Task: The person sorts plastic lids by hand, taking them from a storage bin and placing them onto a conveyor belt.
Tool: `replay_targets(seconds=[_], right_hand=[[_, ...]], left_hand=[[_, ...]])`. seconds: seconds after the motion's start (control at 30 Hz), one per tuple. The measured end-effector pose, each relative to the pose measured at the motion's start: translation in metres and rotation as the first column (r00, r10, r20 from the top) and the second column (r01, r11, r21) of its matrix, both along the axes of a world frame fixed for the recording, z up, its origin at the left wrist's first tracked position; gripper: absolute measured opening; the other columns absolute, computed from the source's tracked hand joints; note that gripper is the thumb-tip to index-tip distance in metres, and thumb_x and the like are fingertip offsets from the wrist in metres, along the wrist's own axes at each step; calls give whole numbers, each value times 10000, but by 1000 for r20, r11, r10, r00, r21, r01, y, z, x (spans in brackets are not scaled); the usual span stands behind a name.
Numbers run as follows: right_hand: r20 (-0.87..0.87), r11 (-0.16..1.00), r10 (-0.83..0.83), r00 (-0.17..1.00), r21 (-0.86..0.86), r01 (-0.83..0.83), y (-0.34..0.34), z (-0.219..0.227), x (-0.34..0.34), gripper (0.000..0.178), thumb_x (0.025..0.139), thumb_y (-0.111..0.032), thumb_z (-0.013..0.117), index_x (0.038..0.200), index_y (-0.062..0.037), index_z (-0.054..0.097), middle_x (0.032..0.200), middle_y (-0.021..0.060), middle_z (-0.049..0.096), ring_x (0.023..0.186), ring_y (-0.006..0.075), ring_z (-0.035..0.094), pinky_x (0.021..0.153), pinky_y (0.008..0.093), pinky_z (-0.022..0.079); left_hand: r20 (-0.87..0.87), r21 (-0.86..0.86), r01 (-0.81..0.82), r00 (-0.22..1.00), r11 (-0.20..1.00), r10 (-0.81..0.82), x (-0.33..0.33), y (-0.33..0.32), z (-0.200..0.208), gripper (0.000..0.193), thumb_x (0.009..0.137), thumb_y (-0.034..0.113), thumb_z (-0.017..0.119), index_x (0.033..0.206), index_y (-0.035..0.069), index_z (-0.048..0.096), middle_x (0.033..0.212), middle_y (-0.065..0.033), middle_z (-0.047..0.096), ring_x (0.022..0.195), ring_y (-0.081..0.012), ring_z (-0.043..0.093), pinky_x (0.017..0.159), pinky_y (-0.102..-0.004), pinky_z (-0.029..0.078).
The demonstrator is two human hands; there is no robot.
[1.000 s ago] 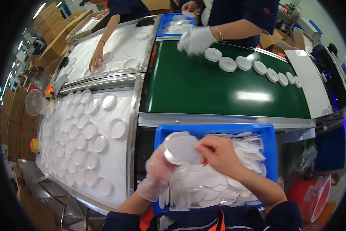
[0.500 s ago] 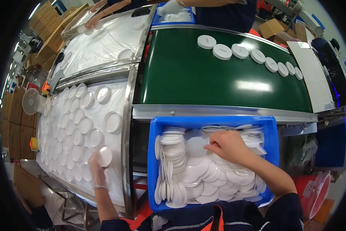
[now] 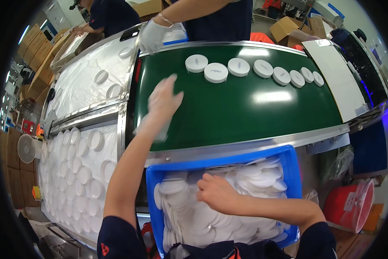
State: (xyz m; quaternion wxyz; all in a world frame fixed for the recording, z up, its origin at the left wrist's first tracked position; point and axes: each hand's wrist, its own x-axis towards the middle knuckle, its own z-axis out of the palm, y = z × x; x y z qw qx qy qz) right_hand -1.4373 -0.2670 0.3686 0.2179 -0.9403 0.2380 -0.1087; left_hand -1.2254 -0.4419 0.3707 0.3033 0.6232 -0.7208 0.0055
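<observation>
Above the green conveyor belt (image 3: 194, 116) my left hand (image 3: 163, 101) reaches out, somewhat blurred. Its fingers and thumb are spread, no object shows in it, and thin clear plastic hangs around the wrist. Several round white caps (image 3: 216, 73) with printed tops lie in an uneven row on the belt, beyond and right of that hand. My right hand (image 3: 220, 194) is over the blue bin (image 3: 292, 168), its fingers curled closed. Whatever they may hold is hidden. Thin white discs (image 3: 211, 222) fill the bin, some stacked on edge along its left side.
On the left, a film-covered table (image 3: 100, 129) with a metal rim bears many shallow white caps (image 3: 84, 175). A co-worker's gloved hand (image 3: 153, 36) is at the belt's far left corner. A red bucket (image 3: 347, 205) stands at the right, and a white panel (image 3: 328, 77) borders the belt's right end.
My left hand has gone from the cap table up and right to above the belt; the white cap it held no longer shows. My right hand stays over the bin. The whole view has shifted.
</observation>
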Motion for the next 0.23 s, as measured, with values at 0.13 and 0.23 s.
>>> replay_targets(seconds=[0.13,0.23], right_hand=[[225,913,-101,969,409,1,-25,44,-14,63,748,-95,589,752,-42,623,738,83,540,721,260,543,634,369,455],[250,748,-400,882,645,156,-61,45,-42,106,765,-127,621,842,-56,636,827,102,597,756,246,605,651,348,472]], left_hand=[[249,96,118,958,988,-139,-17,-121,-16,705,655,205,616,1299,86,356,1255,-179,443,1194,-320,400,974,-377,360],[252,402,117,939,908,-233,-60,-142,-14,744,655,218,588,1335,127,301,1269,-180,443,1203,-349,384,997,-372,333]])
